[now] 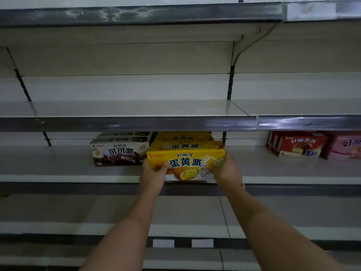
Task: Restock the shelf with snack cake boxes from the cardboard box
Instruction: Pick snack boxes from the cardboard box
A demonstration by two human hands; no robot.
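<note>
A yellow snack cake box stands at the front of the middle shelf. My left hand grips its lower left corner, thumb across the front. My right hand grips its lower right corner. More yellow boxes sit stacked right behind it. The cardboard box is out of sight.
Brown-and-white cocoa pie boxes stand touching the yellow box's left side. Red boxes and a pink box sit on the same shelf at the right. The shelf above and the shelf below hold nothing in view.
</note>
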